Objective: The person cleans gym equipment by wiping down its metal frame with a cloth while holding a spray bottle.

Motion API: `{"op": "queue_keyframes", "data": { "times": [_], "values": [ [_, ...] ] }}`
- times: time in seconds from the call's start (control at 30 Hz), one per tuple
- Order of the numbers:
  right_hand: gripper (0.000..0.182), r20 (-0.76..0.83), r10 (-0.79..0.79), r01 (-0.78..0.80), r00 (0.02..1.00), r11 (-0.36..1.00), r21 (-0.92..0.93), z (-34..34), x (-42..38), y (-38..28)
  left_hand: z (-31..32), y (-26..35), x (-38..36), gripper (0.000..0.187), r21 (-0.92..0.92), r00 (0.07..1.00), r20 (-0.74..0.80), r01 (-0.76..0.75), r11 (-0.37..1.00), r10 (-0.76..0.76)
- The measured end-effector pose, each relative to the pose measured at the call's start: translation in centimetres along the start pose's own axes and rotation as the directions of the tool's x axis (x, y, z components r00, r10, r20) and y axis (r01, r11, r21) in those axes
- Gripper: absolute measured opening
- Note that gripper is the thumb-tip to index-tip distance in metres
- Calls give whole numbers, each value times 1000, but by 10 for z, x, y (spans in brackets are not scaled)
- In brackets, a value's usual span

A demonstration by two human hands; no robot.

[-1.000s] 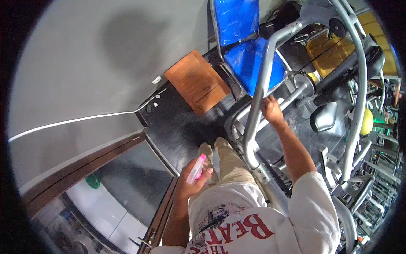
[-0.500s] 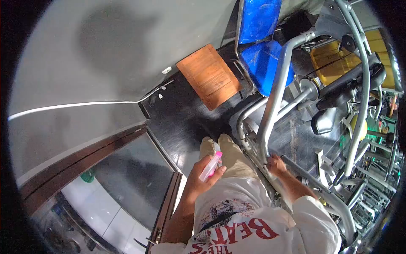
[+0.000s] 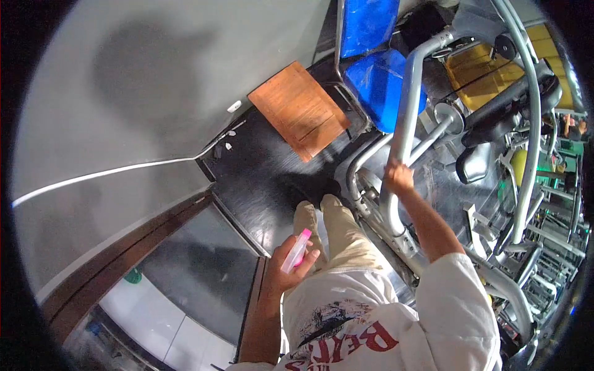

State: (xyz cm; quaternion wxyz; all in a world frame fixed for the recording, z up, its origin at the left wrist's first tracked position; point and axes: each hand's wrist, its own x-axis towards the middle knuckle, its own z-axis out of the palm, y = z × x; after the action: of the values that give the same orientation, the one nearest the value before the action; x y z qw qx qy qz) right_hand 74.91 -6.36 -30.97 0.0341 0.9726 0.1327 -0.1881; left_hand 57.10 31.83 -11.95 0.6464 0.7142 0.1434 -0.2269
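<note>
My left hand [image 3: 289,263] is in front of my legs with its fingers wrapped round a small clear bottle [image 3: 294,253] that has a pink cap. Further right, my right hand [image 3: 399,177] is closed on the thick silver tube [image 3: 406,117] of a gym machine, and that arm is stretched forward. The tube curves down from the upper right to a bolted joint beside my legs.
A wooden stool [image 3: 300,111] and a blue chair [image 3: 378,86] stand ahead by the grey wall [image 3: 74,123]. A brown-framed doorway [image 3: 139,250] is at the lower left. Black-padded gym equipment [image 3: 510,117] fills the right.
My right hand has moved forward and up, from low beside the machine's frame onto its silver tube. My left hand with the bottle has shifted slightly left and down.
</note>
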Motion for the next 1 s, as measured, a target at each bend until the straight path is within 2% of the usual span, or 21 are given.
{"op": "queue_keyframes", "data": {
  "times": [0.03,0.07,0.13,0.17,0.27,0.3,0.33,0.37,0.43,0.5,0.53,0.6,0.63,0.7,0.73,0.77,0.8,0.87,0.9,0.97,1.0],
  "values": [
    [21,165,193,-203,967,978,46,-11,-20,-26,-1,-2,1,21,-20,1000,-12,-13,1000,12],
    [25,288,113,-92,951,992,-87,-1,-40,-36,-1,-4,2,21,-41,999,-23,-25,999,24],
    [30,572,-100,324,814,896,-304,12,-70,-60,-2,-16,5,21,-142,1000,-20,8,990,-11],
    [29,619,-166,408,768,871,-273,14,-80,-66,-3,-16,8,20,-190,999,-22,26,982,-30],
    [32,620,-94,324,779,907,-270,25,-61,-70,-6,-13,8,20,-149,997,-67,26,989,-36],
    [32,560,55,109,827,961,-256,31,-37,-69,-6,-17,8,20,-177,996,-68,51,983,-64],
    [36,645,-92,345,759,896,-278,-3,-4,-67,-7,-22,8,20,-202,994,-65,77,976,-92],
    [31,494,-126,329,861,877,-351,-8,23,-52,-8,-27,8,20,-224,991,-57,102,969,-117],
    [30,74,55,-28,996,943,-331,16,77,-8,-7,-33,11,20,-190,990,-63,113,975,-127],
    [27,140,132,-71,981,926,-372,3,119,20,-8,-32,12,21,-180,989,-74,111,977,-126],
    [27,227,94,-8,969,936,-352,-37,111,6,-8,-28,13,21,-189,989,-82,109,976,-126],
    [28,372,76,97,925,900,-424,-46,92,-13,-8,-26,15,21,-182,989,-72,113,977,-127],
    [31,319,100,24,942,931,-363,-1,78,-5,-8,-28,18,21,-168,991,-60,110,980,-122],
    [37,407,135,2,904,948,-320,27,34,-24,-6,-28,22,22,-198,991,-46,117,973,-128],
    [40,537,146,52,831,940,-336,9,9,-53,-5,-27,24,22,-242,989,-44,128,962,-142],
    [43,612,26,221,790,920,-325,14,-8,-60,-4,-26,26,22,-246,989,-52,120,962,-136],
    [39,641,-26,297,767,900,-319,17,-18,-59,-4,-26,28,22,-250,990,-61,112,962,-131],
    [32,587,-83,370,805,845,-387,11,14,-43,-1,-29,32,22,-175,991,-94,73,982,-91],
    [29,521,-81,346,850,832,-434,5,43,-32,3,-36,33,23,-220,987,-116,80,972,-107],
    [22,393,47,166,919,855,-491,-10,91,-24,10,-48,36,26,-303,979,-146,90,949,-139],
    [21,441,-58,288,896,830,-477,1,95,-13,11,-50,36,26,-298,982,-126,97,950,-140]
  ]
}}
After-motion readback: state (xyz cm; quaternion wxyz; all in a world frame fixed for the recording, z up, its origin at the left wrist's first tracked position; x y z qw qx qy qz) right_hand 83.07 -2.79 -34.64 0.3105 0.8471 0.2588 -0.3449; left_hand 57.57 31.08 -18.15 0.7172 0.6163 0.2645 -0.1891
